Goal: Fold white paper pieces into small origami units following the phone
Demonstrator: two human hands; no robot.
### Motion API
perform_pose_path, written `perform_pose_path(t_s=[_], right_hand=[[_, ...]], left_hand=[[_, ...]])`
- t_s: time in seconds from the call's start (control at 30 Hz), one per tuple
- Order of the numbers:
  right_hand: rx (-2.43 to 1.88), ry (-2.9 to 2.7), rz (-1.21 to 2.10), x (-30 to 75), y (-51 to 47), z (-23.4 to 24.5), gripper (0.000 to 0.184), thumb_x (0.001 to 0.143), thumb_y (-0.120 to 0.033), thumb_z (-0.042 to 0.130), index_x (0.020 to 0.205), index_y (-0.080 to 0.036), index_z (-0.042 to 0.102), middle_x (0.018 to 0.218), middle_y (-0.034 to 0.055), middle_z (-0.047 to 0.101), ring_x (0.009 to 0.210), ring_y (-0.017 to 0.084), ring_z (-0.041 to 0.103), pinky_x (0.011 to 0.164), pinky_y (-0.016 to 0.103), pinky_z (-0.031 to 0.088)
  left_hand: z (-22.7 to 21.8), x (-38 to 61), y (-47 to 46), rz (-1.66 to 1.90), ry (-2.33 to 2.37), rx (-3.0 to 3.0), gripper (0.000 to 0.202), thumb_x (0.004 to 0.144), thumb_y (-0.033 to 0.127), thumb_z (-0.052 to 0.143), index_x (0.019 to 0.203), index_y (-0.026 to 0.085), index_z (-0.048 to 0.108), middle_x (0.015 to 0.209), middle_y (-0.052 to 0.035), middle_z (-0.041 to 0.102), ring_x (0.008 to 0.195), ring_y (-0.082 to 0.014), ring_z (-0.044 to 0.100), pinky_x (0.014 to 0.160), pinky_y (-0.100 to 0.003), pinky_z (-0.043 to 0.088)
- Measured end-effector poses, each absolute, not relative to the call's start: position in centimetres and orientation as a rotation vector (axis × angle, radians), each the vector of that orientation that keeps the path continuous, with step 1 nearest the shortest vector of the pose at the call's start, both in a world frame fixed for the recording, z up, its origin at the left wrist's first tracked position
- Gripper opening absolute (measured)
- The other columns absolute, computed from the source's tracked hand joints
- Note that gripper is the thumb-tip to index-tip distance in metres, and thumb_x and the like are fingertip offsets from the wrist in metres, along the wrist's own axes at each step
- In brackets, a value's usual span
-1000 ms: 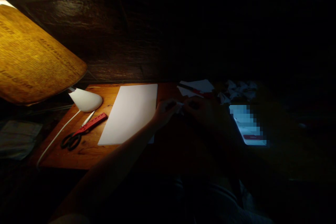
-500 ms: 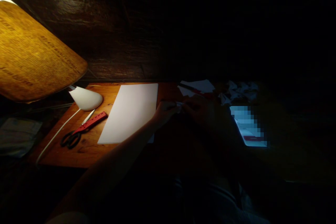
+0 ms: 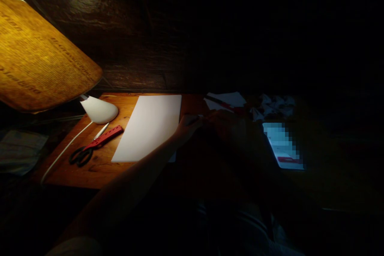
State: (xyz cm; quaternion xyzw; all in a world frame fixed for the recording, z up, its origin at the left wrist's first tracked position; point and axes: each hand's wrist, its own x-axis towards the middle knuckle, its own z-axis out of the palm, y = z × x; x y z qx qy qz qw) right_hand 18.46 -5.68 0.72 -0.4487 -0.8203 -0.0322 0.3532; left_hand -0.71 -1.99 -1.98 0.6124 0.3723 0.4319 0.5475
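Note:
My left hand [image 3: 189,123] is closed in a pinch beside the right edge of a stack of white paper [image 3: 150,128]. A small piece of paper [image 3: 200,116] shows only as a pale sliver at its fingertips. Meeting it from the right is my right hand [image 3: 223,122], fingers bent and closed at the same piece; deep shadow hides most of this hand. Just behind the hands lie loose white paper pieces [image 3: 232,98], with a dark and red long object [image 3: 220,102] across them. Several small folded paper shapes [image 3: 276,106] sit farther right.
A lamp with a yellow printed shade [image 3: 45,56] and white base [image 3: 100,111] lights the left of the wooden table [image 3: 60,172]. Black-handled scissors [image 3: 81,156], a red perforated strip [image 3: 105,138] and a white pen-like object [image 3: 101,131] lie there. A lit phone [image 3: 280,144] lies right.
My hands have drawn closer together, and less of the small paper piece shows between them. The view has shifted slightly; the things on the table lie as before.

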Motion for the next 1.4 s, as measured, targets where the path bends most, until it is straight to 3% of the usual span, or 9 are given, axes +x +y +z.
perform_pose_path(t_s=[0.2,0.27,0.37,0.53,0.77,0.97,1.2,1.4], right_hand=[[-1.093,-2.008,0.018,18.2,-5.8,0.6,0.02,0.102,-0.02,0.057,0.1,-0.024,0.076,0.105,0.0054,0.079,0.093,0.02,0.073,0.083,0.033,0.056],[-1.101,-1.878,0.118,18.0,-5.8,0.6,0.013,0.1,-0.024,0.062,0.105,-0.024,0.074,0.104,0.0067,0.077,0.09,0.021,0.072,0.078,0.034,0.057],[-1.105,-1.642,0.346,18.0,-5.9,0.5,0.019,0.093,-0.032,0.072,0.11,-0.024,0.071,0.101,0.0068,0.076,0.084,0.021,0.073,0.071,0.034,0.058],[-1.102,-1.625,0.667,18.4,-5.6,0.7,0.012,0.091,-0.034,0.072,0.091,-0.023,0.075,0.088,0.0032,0.079,0.08,0.02,0.073,0.072,0.032,0.057],[-1.145,-1.754,0.405,18.9,-5.1,0.4,0.008,0.091,-0.026,0.071,0.092,-0.024,0.079,0.091,0.0036,0.079,0.081,0.02,0.072,0.075,0.033,0.056],[-1.141,-1.88,0.131,18.9,-5.2,0.1,0.013,0.095,-0.022,0.065,0.098,-0.024,0.077,0.096,0.0042,0.08,0.084,0.02,0.073,0.075,0.032,0.055],[-1.101,-1.893,0.148,18.9,-5.5,0.2,0.012,0.094,-0.026,0.069,0.102,-0.025,0.077,0.095,0.0032,0.079,0.08,0.018,0.071,0.074,0.031,0.055],[-1.157,-1.89,0.174,19.1,-5.6,0.6,0.01,0.095,-0.029,0.069,0.095,-0.026,0.078,0.092,0.003,0.078,0.079,0.019,0.071,0.075,0.033,0.055]], left_hand=[[-1.8,-0.6,-1.8,1.039,0.874,1.471,0.029,0.08,0.041,0.073,0.065,0.016,0.072,0.066,-0.0008,0.068,0.065,-0.0137,0.06,0.062,-0.024,0.045],[-1.5,-0.6,-1.8,1.093,0.852,1.464,0.03,0.079,0.043,0.075,0.065,0.017,0.072,0.067,-0.0014,0.069,0.066,-0.0145,0.061,0.064,-0.025,0.047],[-1.4,-0.5,-1.9,1.128,0.821,1.49,0.033,0.082,0.047,0.075,0.068,0.018,0.073,0.069,-0.002,0.071,0.068,-0.0153,0.062,0.066,-0.026,0.048],[-1.7,-0.4,-2.1,1.108,0.796,1.675,0.041,0.089,0.056,0.071,0.075,0.018,0.074,0.074,-0.0029,0.074,0.071,-0.0168,0.066,0.068,-0.027,0.052],[-1.5,-0.5,-2.1,1.315,0.916,1.99,0.022,0.093,0.039,0.071,0.102,0.02,0.077,0.102,-0.0072,0.081,0.095,-0.0206,0.075,0.087,-0.032,0.059],[-1.3,-0.8,-2.1,1.38,0.854,2.126,0.012,0.094,0.031,0.072,0.098,0.02,0.077,0.098,-0.0057,0.08,0.092,-0.0185,0.076,0.084,-0.03,0.061],[-1.3,-1.0,-2.2,1.379,0.873,2.015,0.018,0.096,0.036,0.071,0.094,0.021,0.08,0.099,-0.0068,0.082,0.093,-0.0188,0.077,0.086,-0.031,0.062],[-1.3,-0.8,-2.2,1.362,0.868,1.931,0.017,0.092,0.037,0.076,0.091,0.022,0.082,0.096,-0.0073,0.083,0.092,-0.0204,0.078,0.086,-0.033,0.062]])
